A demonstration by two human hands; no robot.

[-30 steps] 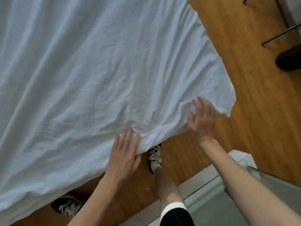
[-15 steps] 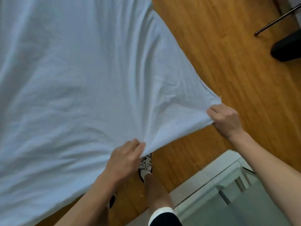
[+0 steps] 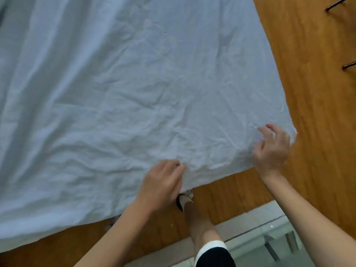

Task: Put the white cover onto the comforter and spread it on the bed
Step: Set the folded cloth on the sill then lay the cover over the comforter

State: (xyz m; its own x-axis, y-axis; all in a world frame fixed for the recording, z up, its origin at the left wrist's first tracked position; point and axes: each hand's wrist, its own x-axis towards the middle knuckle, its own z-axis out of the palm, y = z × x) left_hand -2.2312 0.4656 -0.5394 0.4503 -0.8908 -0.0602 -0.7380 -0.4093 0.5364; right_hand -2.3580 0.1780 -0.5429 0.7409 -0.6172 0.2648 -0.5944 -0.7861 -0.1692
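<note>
Fingers (image 3: 178, 166) of the left hand (image 3: 160, 186) lie bent at the near hem of the wrinkled white fabric cover (image 3: 134, 89), their tips pressed into the cloth just below the centre of the frame; whether they pinch a fold or only push on it cannot be told. The fingers (image 3: 266, 130) of the right hand (image 3: 272, 151) are loosely curled and spread apart at the cover's lower right corner, tips touching the cloth, the palm over the hem, with no fold plainly clamped between them. Both bare forearms run down to the bottom edge of the frame.

The cover itself fills the upper left and centre of the frame, spread out flat and creased all over, with long folds running up the left side. Its right edge slants from the top centre down to the corner by the right hand, and its near hem slants from that corner down to the lower left.

Beneath and beside it lies the orange-brown wooden floor (image 3: 312, 93). A leg with a white sock and a patterned shoe (image 3: 185, 199) stands on the floor just under the hem, between the two arms, and a dark garment with a white band (image 3: 213, 253) shows at the bottom. A pale grey glass-topped piece of furniture (image 3: 269, 234) sits at lower right. Two dark thin metal bars (image 3: 348, 65) enter at the upper right.
</note>
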